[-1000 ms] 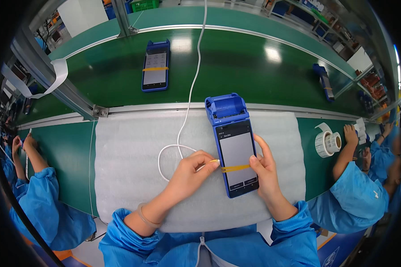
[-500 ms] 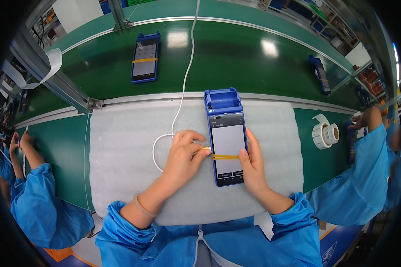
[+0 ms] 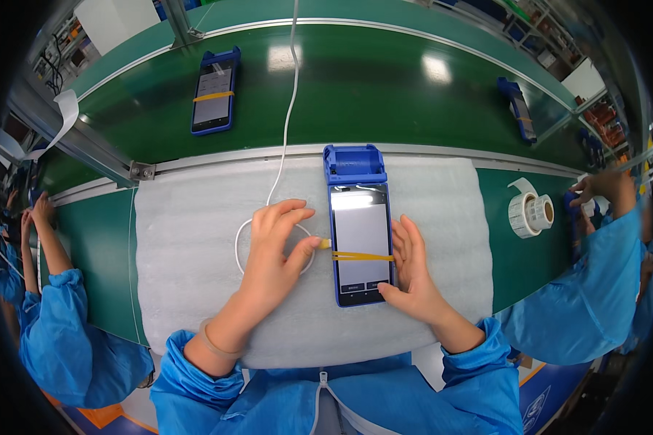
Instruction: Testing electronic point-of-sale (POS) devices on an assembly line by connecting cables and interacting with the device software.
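A blue handheld payment terminal (image 3: 359, 217) lies face up on a white foam mat (image 3: 189, 239), its printer bay uncovered at the far end. A yellow rubber band (image 3: 363, 257) wraps its lit screen. At the terminal's left side is a yellow plug (image 3: 324, 243); my left hand (image 3: 268, 250) is open beside it, thumb tip at the plug and fingers spread. A loop of white cable (image 3: 241, 243) runs behind that hand. My right hand (image 3: 417, 283) has its thumb on the lower right of the screen, with the fingers stretched along the right edge.
On the green belt (image 3: 384, 94) beyond the mat lie a banded terminal (image 3: 214, 94) at left and another terminal (image 3: 516, 110) at right. A label roll (image 3: 530, 214) stands right of the mat. Co-workers' arms in blue sleeves work at either side. A metal post (image 3: 87, 138) rises at left.
My left fingers have spread and drawn back slightly from the plug. My right thumb has moved down to the bottom of the screen, which now shows a different display.
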### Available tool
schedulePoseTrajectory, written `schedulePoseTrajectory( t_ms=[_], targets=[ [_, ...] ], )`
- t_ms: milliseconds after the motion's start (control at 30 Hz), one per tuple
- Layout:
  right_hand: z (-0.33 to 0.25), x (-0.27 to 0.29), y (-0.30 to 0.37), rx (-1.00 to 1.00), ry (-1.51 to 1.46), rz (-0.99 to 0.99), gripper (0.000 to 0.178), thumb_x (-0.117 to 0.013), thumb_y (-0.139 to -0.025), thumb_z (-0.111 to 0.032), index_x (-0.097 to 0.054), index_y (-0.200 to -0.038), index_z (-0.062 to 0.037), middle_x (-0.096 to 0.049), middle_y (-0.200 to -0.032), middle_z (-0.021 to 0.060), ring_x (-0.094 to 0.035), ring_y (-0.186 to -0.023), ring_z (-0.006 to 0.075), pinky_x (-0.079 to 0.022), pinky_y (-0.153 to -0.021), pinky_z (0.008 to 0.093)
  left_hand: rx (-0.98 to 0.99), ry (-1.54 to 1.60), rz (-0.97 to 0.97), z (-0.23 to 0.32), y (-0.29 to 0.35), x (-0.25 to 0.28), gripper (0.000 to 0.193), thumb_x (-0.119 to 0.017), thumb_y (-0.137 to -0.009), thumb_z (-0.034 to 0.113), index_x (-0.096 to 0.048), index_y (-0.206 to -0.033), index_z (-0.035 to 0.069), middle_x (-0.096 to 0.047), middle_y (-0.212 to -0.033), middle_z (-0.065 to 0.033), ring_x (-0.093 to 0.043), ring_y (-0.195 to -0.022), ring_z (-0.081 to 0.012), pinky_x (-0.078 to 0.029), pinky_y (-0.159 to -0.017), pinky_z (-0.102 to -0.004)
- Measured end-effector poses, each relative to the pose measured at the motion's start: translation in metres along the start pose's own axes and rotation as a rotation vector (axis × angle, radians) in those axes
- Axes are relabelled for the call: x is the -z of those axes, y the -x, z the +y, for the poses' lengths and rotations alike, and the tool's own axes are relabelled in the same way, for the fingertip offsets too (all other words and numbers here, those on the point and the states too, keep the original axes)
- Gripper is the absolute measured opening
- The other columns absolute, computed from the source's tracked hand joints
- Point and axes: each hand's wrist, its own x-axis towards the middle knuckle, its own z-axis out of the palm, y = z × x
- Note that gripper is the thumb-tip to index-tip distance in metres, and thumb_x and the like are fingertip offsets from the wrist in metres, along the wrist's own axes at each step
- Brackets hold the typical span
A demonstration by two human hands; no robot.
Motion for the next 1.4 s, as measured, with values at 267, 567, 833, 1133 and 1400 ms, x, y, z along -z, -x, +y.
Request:
schedulePoseTrajectory(
  t_ms=[267, 567, 833, 1133, 1400],
  targets=[
    [0.0014, 0.0024, -0.0018, 0.021, -0.055, -0.016, 0.085, -0.048, -0.071, 0.007, -0.001, -0.140, -0.0060, -0.013, -0.143, 0.0194, -0.015, -0.135, 0.0314, -0.015, -0.108, 0.0438, -0.049, 0.076, 0.062, -0.0019, -0.0004, -0.0006, 0.022, -0.060, -0.079, 0.006, -0.059, -0.101, 0.005, -0.053, -0.114, -0.0087, -0.040, -0.116, -0.0302, -0.032, -0.096, -0.0398],
    [0.0062, 0.0022, -0.0035, 0.057, -0.179, 0.034, 0.084, -0.045, -0.068, 0.010, -0.004, -0.139, -0.0091, -0.015, -0.143, 0.0199, -0.017, -0.134, 0.0305, -0.016, -0.108, 0.0432, -0.015, 0.110, 0.037, -0.0020, 0.0018, -0.0026, 0.018, -0.053, -0.084, 0.006, -0.059, -0.100, 0.004, -0.055, -0.114, -0.0093, -0.043, -0.117, -0.0278, -0.032, -0.098, -0.0385],
    [0.0060, -0.0020, -0.0057, 0.063, -0.021, 0.053, 0.087, -0.050, -0.069, 0.006, -0.001, -0.139, -0.0088, -0.013, -0.142, 0.0203, -0.015, -0.134, 0.0322, -0.017, -0.107, 0.0440, -0.019, 0.127, 0.003, -0.0002, 0.0011, -0.0037, 0.019, -0.052, -0.084, 0.004, -0.059, -0.102, 0.003, -0.055, -0.113, -0.0099, -0.044, -0.116, -0.0274, -0.033, -0.097, -0.0373],
    [0.0066, -0.0019, -0.0059, 0.109, 0.116, 0.013, 0.087, -0.051, -0.068, 0.004, 0.000, -0.139, -0.0060, -0.012, -0.142, 0.0197, -0.014, -0.134, 0.0326, -0.019, -0.107, 0.0458, -0.024, 0.138, -0.017, 0.0013, 0.0026, -0.0057, 0.021, -0.052, -0.083, 0.001, -0.058, -0.103, 0.003, -0.055, -0.113, -0.0103, -0.044, -0.116, -0.0266, -0.034, -0.097, -0.0361],
    [0.0033, -0.0021, -0.0066, 0.110, 0.140, -0.019, 0.089, -0.049, -0.066, 0.005, 0.001, -0.139, -0.0051, -0.010, -0.142, 0.0191, -0.014, -0.134, 0.0325, -0.018, -0.108, 0.0449, -0.028, 0.167, -0.058, 0.0002, 0.0033, -0.0081, 0.021, -0.051, -0.083, 0.000, -0.057, -0.103, 0.003, -0.055, -0.113, -0.0092, -0.043, -0.116, -0.0272, -0.034, -0.097, -0.0369]
  ],
)
